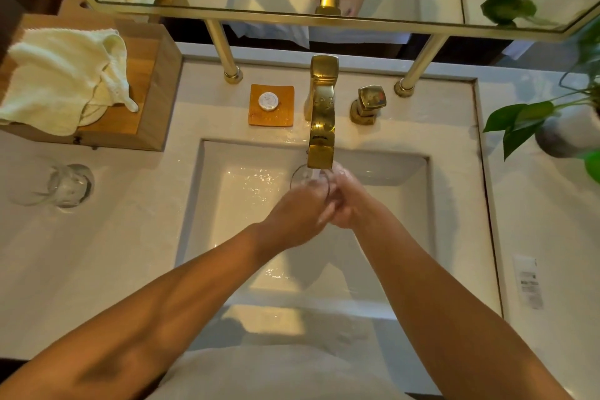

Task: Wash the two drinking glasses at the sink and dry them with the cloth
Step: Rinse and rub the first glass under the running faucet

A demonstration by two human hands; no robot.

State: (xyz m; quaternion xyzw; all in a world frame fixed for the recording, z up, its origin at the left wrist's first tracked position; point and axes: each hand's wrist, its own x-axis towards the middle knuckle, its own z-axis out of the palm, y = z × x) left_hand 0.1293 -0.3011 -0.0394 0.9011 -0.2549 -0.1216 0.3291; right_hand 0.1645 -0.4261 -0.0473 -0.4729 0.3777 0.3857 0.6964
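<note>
Over the white sink basin point(399, 172), a clear drinking glass point(305, 177) sits under the gold faucet spout point(321, 140), with water running into it. My left hand point(298, 214) grips the glass from the near side. My right hand point(345, 195) wraps round its right side, fingers at the rim. A second clear glass point(66, 185) lies on its side on the counter at the left. The cream cloth point(61, 78) is draped over a wooden box at the far left.
A wooden soap dish point(271, 120) holding a round white soap stands behind the basin. The gold tap handle point(368, 104) is right of the faucet. A leafy plant in a pot point(558, 133) stands at the right. A mirror hangs above on gold posts.
</note>
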